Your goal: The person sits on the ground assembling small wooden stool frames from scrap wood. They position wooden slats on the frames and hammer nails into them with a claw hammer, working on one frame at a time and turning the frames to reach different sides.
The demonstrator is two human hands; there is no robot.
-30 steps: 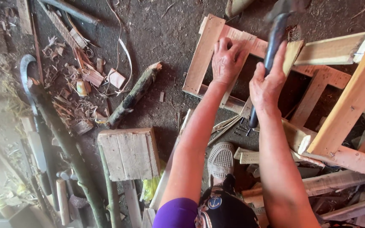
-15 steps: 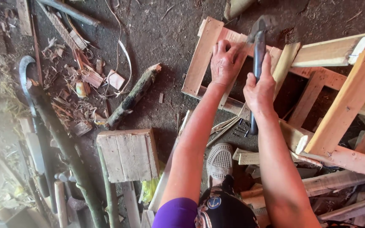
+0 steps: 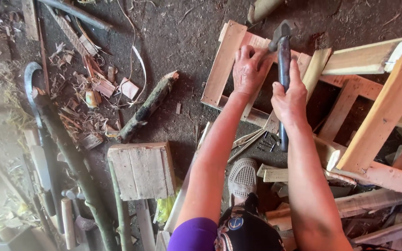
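A: Gripping the hammer (image 3: pixel 283 79) partway up its dark handle, the right hand (image 3: pixel 288 99) is keeping its fingers clenched; the head is sitting at the top slat of the wooden frame (image 3: pixel 224 62) on the dirt floor (image 3: pixel 177 42).

B: Left hand (image 3: pixel 250 69)?

A: Resting on that slat, fingers bent as if pinching something; cannot tell what.

B: Handling?

A: Hammer is looking stiff and head-heavy; holding lower on the handle is likely giving more swing. Frame is looking rigid and light.

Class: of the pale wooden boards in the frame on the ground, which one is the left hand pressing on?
The left hand presses the top-left board, beside the hammer head; the other boards lie right of it, untouched.
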